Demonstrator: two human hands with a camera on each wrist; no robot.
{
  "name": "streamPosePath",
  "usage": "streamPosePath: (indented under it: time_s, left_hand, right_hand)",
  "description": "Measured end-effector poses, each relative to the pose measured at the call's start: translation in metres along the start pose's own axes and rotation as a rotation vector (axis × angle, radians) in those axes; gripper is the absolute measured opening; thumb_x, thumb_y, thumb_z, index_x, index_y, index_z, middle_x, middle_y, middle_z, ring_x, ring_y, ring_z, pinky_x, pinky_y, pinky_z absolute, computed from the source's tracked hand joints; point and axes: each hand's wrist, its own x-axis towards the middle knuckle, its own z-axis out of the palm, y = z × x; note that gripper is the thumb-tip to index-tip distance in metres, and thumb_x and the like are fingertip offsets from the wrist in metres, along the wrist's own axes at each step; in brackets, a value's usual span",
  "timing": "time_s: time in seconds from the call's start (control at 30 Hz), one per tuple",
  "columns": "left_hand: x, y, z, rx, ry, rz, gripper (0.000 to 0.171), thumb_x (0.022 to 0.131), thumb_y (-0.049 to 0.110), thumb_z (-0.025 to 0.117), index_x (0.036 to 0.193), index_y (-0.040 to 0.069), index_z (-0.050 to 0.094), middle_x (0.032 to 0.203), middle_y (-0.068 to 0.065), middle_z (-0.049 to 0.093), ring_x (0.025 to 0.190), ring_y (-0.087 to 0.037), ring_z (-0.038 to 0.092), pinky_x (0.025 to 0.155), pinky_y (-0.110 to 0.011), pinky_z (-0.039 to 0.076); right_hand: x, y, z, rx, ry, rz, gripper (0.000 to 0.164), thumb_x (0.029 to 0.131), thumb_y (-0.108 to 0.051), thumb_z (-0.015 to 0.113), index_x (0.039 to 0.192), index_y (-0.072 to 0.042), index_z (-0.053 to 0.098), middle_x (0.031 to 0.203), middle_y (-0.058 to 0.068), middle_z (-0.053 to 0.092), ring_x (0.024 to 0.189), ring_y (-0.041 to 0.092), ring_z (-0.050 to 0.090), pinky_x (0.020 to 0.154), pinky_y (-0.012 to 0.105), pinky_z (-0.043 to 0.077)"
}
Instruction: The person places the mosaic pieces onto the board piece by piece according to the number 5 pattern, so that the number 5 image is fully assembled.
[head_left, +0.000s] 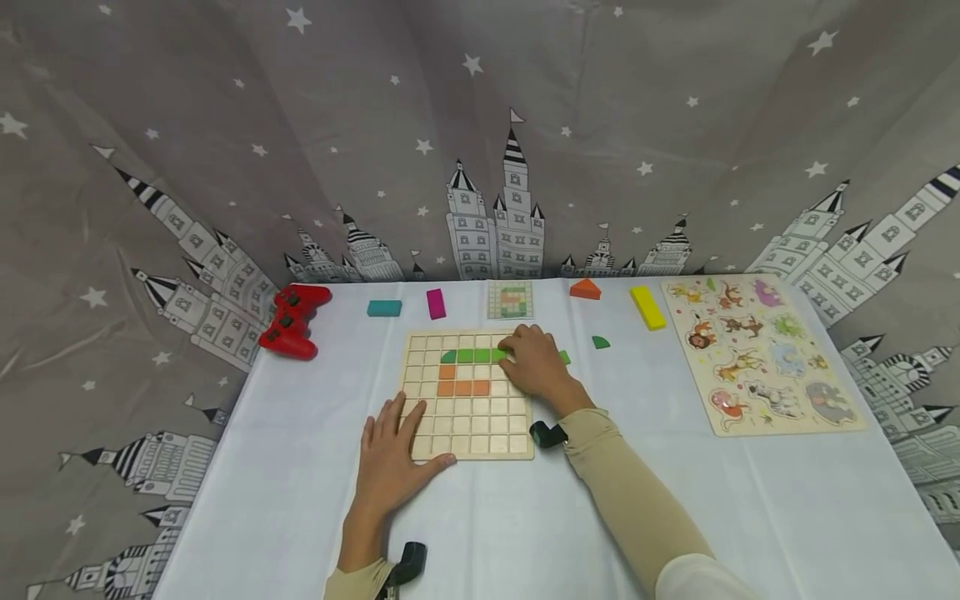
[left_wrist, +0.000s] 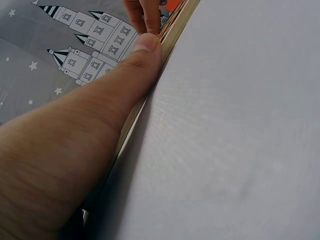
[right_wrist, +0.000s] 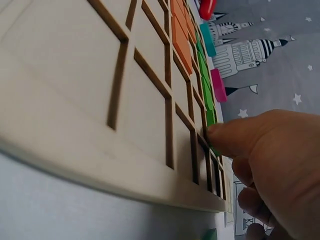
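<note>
A wooden grid board [head_left: 471, 451] lies on the table, with a row of green tiles [head_left: 474, 356] and several orange tiles [head_left: 463, 388] set in its squares. My right hand [head_left: 537, 364] is over the board's upper right, pinching a green square tile [right_wrist: 210, 118] at the end of the green row. In the right wrist view its thumb presses on that tile. My left hand [head_left: 390, 467] rests with spread fingers on the board's lower left corner. Its thumb [left_wrist: 145, 47] lies along the near edge in the left wrist view.
A pattern card [head_left: 510, 300] stands beyond the board, between teal [head_left: 384, 308], magenta [head_left: 436, 304], orange [head_left: 585, 289] and yellow [head_left: 647, 307] blocks. Small green pieces [head_left: 601, 342] lie right of the board. A red game controller [head_left: 292, 321] is left, an animal puzzle [head_left: 693, 367] right.
</note>
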Motion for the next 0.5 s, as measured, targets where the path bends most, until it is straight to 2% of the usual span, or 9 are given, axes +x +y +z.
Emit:
streamPosePath:
  time_s: [0.33,0.5]
  left_hand:
    - [0.0011,0.0003,-0.0030,-0.003,-0.008,-0.005,0.107,0.073,0.073,0.075,0.158,0.020,0.039,0.171,-0.014,0.017,0.158,-0.040,0.013,0.125,-0.065,0.007]
    - [0.0001,0.0008,-0.0002,0.008,-0.004,0.003,0.106,0.073,0.073,0.075,0.158,0.020,0.040,0.171,-0.014,0.018,0.158,-0.041,0.014,0.124,-0.066,0.009]
  right_hand:
    - [0.0035,-0.0009,0.0001,0.021,0.013,0.029,0.033,0.098,-0.037,0.068,0.124,-0.018,0.074,0.118,0.005,0.066,0.109,0.025,0.057,0.094,0.046,0.046]
    - [0.0001,-0.0007,-0.0002,0.016,0.029,0.072,0.031,0.097,-0.039,0.069,0.120,-0.019,0.075,0.113,0.004,0.068,0.105,0.025,0.058,0.092,0.046,0.046]
